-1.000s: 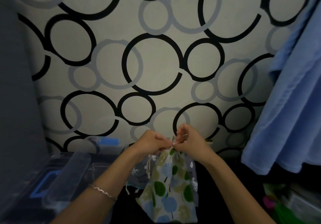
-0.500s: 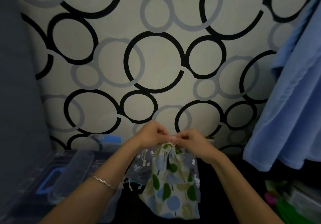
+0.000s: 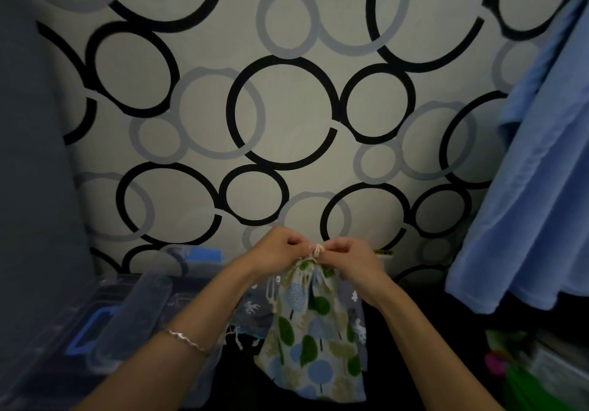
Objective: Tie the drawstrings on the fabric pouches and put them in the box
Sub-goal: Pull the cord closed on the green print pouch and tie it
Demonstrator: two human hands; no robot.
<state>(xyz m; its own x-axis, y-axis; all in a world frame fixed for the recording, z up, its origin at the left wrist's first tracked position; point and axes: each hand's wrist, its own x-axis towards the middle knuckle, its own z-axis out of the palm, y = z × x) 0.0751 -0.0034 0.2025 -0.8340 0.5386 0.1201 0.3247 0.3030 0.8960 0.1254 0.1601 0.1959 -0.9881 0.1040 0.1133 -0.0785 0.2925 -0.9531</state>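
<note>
A cream pouch with green and blue tree prints (image 3: pixel 310 340) hangs in front of me, its mouth gathered tight. My left hand (image 3: pixel 277 251) and my right hand (image 3: pixel 350 259) meet just above it, each pinching an end of the cream drawstring (image 3: pixel 317 249), which shows a small loop between the fingertips. Behind this pouch lies a grey pouch with white animal prints (image 3: pixel 255 310), its own cord dangling. A clear plastic box with blue handles (image 3: pixel 95 331) sits low on the left, beside my left forearm.
A wall with black and grey circles fills the background. Blue cloth (image 3: pixel 529 187) hangs at the right. Green and pink items (image 3: pixel 510 375) lie at the lower right. The surface below the pouches is dark.
The pouch's mouth has drawn closed and both hands have come together above it, working the drawstring into a small loop. The pouch hangs slightly higher.
</note>
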